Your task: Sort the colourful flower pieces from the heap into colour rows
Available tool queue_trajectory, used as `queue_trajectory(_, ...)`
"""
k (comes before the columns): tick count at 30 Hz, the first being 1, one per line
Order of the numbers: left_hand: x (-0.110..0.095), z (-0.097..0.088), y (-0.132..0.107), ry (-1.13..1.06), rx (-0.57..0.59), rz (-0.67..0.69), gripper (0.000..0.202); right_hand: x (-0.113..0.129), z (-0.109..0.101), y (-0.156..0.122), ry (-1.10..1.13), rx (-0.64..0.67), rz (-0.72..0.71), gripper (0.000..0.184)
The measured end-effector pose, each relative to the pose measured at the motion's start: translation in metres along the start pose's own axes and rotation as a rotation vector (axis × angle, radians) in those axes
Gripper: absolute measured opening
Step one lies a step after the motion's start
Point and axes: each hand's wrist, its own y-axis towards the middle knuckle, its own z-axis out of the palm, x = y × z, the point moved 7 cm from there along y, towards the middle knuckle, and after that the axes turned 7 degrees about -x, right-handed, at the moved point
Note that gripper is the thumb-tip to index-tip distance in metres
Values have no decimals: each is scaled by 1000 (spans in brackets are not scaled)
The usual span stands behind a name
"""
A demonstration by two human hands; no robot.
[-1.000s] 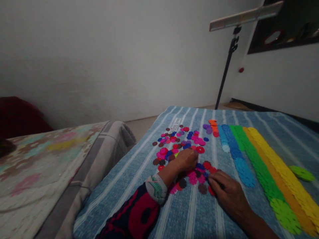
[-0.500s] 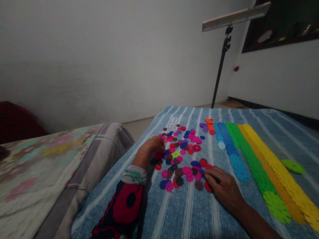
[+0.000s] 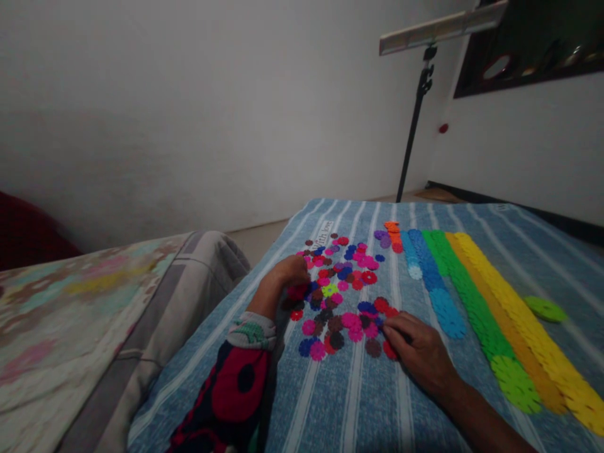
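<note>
A loose scatter of small flower-shaped plastic discs (image 3: 346, 289) in pink, red, blue, brown and purple lies on a blue striped cloth (image 3: 358, 402). My left hand (image 3: 289, 270) rests at the scatter's left edge with its fingers curled over a few discs; whether it holds one is hidden. My right hand (image 3: 416, 349) lies at the scatter's near right corner, fingers bent down onto red discs (image 3: 389, 349). To the right run sorted rows of discs: orange (image 3: 394, 234), blue (image 3: 431, 283), green (image 3: 472, 302), yellow (image 3: 528, 327).
A single green disc piece (image 3: 545, 308) lies apart, right of the yellow row. A patterned mattress with a grey edge (image 3: 141, 327) sits on the left. A lamp stand (image 3: 415, 119) rises behind the cloth by the white wall.
My left hand has moved from the middle of the scatter to its left edge, uncovering the discs there. My right hand has stayed at the near right corner.
</note>
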Motion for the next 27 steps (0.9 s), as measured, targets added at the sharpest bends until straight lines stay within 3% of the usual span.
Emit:
queue_trajectory(3,1,-4,-1,88,9,-6,14,2,0,1,2,-4,-16,21)
queue_trajectory(11,5,-14,2,169,-100,-39,20,8,-3,5,-25,-27,-40,24)
queue_trajectory(19,-26,-7,2,-88,-72,72,21,7,-2,4,-24,-27,-49,23)
queue_trajectory(23,-28,-4,4,-121,-82,65,19,7,-1,4,-20,-7,-43,23)
queue_trajectory(27,-30,-11,4,-124,-142,105,21,6,-1,4,-25,-9,-36,23)
